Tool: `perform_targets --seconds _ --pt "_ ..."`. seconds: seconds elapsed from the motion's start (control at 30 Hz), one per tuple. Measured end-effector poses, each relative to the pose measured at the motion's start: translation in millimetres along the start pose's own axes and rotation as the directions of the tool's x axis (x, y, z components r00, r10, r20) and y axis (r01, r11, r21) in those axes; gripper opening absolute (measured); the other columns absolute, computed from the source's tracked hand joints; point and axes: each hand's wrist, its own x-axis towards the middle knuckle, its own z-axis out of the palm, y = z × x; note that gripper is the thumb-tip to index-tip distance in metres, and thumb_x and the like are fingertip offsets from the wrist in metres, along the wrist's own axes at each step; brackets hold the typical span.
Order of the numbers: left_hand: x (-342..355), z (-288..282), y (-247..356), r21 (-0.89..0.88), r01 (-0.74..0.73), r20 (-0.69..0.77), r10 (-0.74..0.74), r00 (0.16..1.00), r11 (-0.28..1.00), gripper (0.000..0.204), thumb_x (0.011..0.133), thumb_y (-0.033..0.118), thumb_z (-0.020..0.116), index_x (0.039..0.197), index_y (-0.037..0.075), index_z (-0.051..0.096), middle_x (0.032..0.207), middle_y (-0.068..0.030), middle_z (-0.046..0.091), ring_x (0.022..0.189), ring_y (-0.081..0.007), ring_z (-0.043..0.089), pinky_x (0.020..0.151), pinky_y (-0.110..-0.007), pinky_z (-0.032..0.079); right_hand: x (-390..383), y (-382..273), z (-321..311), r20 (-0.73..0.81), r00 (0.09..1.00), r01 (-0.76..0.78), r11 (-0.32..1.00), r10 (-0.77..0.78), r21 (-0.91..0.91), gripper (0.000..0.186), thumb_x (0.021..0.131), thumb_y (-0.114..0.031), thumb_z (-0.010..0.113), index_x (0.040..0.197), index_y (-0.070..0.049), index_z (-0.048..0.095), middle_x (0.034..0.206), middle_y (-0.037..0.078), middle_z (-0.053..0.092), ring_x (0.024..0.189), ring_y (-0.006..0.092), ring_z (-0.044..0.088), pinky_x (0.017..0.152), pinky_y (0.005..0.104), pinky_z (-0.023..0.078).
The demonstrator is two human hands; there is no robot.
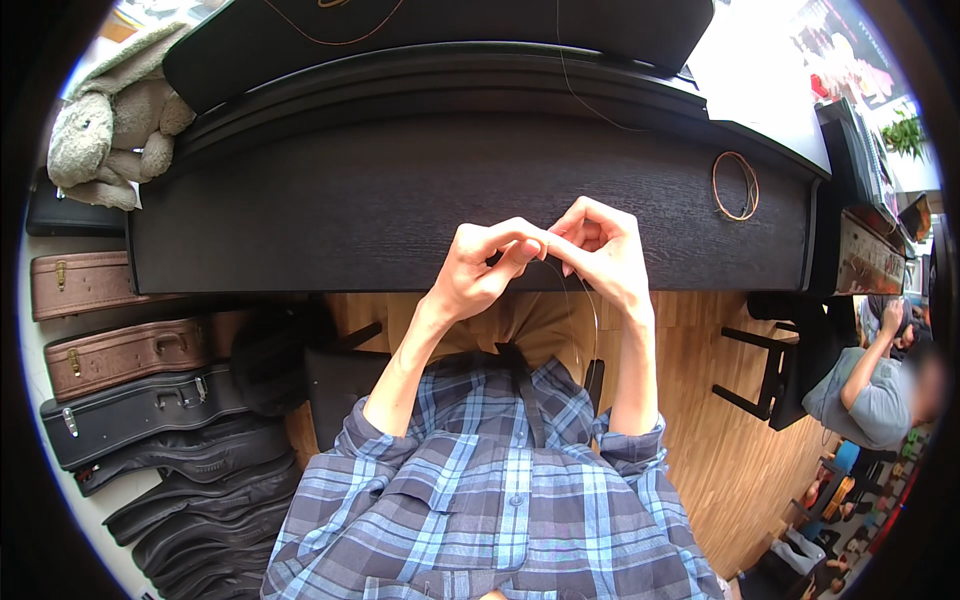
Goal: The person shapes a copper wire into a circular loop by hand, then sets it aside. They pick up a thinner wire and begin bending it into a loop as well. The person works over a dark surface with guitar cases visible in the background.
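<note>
My left hand (478,268) and my right hand (608,258) meet above the front edge of a black piano-like cabinet (350,200). Thumbs and forefingers are pinched together, fingertips touching. Between them is a thin wire string (597,325), which hangs in a loose curve below my right hand towards my lap. Its end at the fingertips is too small to make out. To the right of my hands, a coiled copper-coloured string (758,187) lies on the black top.
Another copper-coloured string (345,42) and a fine wire (563,70) lie towards the back. A plush rabbit (85,135) sits at the far left. Brown instrument cases (130,355) and black gig bags (200,500) line the left floor. A seated person (865,395) is at the right, near a black stool (760,375).
</note>
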Motion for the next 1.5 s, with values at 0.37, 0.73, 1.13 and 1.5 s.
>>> perform_targets --seconds 0.37,0.73,1.13,1.5 --pt "-2 -5 0 -0.120 0.053 -0.034 -0.057 0.998 0.991 0.019 0.105 0.018 0.058 0.095 0.003 0.064 0.064 0.0006 0.056 0.051 -0.0048 0.046 0.047 -0.024 0.036 -6 -3 -1 0.035 0.998 0.044 0.987 -0.050 0.154 0.016 0.089 -0.004 0.077 0.102 0.000 0.070 0.085 0.006 0.071 0.062 0.0077 0.065 0.057 0.0200 0.053" --pt "-2 -5 -5 -0.356 0.040 -0.080 -0.074 0.994 0.934 0.028 0.108 0.022 0.052 0.092 0.000 0.059 0.059 0.0012 0.049 0.048 -0.0044 0.042 0.046 -0.023 0.035 -1 25 -21 0.032 0.966 0.207 0.841 -0.257 0.500 0.007 0.087 0.007 0.072 0.091 0.004 0.066 0.083 0.012 0.070 0.070 0.0193 0.073 0.062 0.0286 0.062" --pt "1 -3 -3 -0.429 0.044 -0.132 -0.110 0.985 0.902 0.031 0.109 0.026 0.050 0.091 0.001 0.055 0.055 0.0033 0.040 0.045 -0.0042 0.034 0.045 -0.024 0.036 -2 24 0 -0.255 0.921 0.366 0.878 -0.294 0.308 0.014 0.096 -0.010 0.070 0.096 0.002 0.064 0.089 0.010 0.065 0.067 0.0173 0.070 0.060 0.0289 0.061" --pt "3 -9 -5 -0.499 -0.036 -0.244 -0.100 0.965 0.866 0.032 0.112 0.028 0.041 0.092 0.005 0.050 0.051 0.0039 0.030 0.041 -0.0067 0.026 0.039 -0.027 0.036 -3 17 -21 -0.516 0.823 0.297 0.954 -0.236 0.037 0.014 0.099 -0.016 0.069 0.099 -0.003 0.063 0.076 0.003 0.065 0.060 0.0067 0.062 0.050 0.0192 0.043"
